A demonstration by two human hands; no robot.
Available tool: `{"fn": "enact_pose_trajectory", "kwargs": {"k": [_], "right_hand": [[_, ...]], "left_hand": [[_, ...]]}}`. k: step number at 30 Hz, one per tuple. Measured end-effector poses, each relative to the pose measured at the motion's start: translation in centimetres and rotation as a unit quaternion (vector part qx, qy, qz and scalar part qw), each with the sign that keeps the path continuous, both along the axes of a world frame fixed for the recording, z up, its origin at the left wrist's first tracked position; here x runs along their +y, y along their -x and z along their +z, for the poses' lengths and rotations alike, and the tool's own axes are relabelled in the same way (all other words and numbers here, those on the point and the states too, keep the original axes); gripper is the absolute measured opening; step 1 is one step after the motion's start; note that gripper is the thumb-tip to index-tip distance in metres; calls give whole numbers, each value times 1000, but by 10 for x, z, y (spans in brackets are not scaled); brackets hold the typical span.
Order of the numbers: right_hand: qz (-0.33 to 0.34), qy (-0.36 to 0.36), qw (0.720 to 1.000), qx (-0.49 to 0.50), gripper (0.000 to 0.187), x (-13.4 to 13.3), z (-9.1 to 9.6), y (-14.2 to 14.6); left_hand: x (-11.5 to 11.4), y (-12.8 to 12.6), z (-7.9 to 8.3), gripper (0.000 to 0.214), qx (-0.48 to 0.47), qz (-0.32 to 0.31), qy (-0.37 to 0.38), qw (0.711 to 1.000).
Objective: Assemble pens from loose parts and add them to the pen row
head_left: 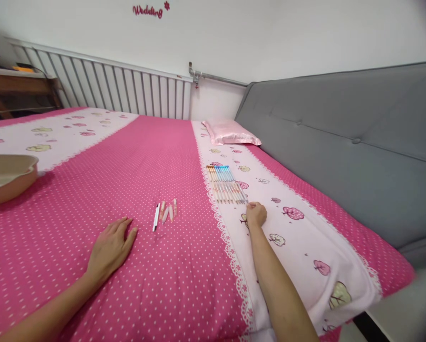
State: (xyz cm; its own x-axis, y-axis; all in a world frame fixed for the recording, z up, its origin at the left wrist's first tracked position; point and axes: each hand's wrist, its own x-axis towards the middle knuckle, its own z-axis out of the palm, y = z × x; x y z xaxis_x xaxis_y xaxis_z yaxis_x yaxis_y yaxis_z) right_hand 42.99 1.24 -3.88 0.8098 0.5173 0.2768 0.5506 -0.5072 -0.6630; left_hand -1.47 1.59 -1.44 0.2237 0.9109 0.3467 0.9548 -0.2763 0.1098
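Note:
My left hand (111,244) rests flat on the pink dotted bedsheet (152,275), fingers stretched out, holding nothing. To its right lie a slim white pen (156,217) with dark ends and several short pale pink pens (165,214). Farther right, on the sheet's white band, pens are laid side by side in two rows. The back row (220,173) has caps running from brown to blue; the front row (227,192) is pale with small tips. At the right end of the front row, the fingers of my right hand (256,213) pinch the near end of a pen (244,197).
A beige and orange basin (11,180) sits at the left edge. A pink pillow (230,131) lies by the grey padded headboard (334,128). Behind the bed are a white radiator (120,85), a metal pipe (220,77) and a wooden desk (20,90).

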Motion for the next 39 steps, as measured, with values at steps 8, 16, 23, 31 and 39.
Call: {"fn": "enact_pose_trajectory", "kwargs": {"k": [8, 16, 23, 31, 39], "right_hand": [[-8, 9, 1000, -8, 18, 1, 1, 2], [-12, 9, 1000, -19, 18, 3, -2, 3], [-9, 9, 1000, -25, 19, 1, -2, 3], [0, 52, 997, -51, 31, -5, 2, 11], [4, 148, 985, -84, 46, -39, 8, -9]], "left_hand": [[-1, -1, 1, 60, 1, 1, 1, 1000], [-1, -1, 2, 61, 6, 3, 5, 1000], [-2, -2, 4, 61, 2, 5, 13, 1000], [-4, -2, 4, 58, 4, 0, 8, 1000], [-6, -2, 5, 56, 6, 2, 5, 1000]]}}
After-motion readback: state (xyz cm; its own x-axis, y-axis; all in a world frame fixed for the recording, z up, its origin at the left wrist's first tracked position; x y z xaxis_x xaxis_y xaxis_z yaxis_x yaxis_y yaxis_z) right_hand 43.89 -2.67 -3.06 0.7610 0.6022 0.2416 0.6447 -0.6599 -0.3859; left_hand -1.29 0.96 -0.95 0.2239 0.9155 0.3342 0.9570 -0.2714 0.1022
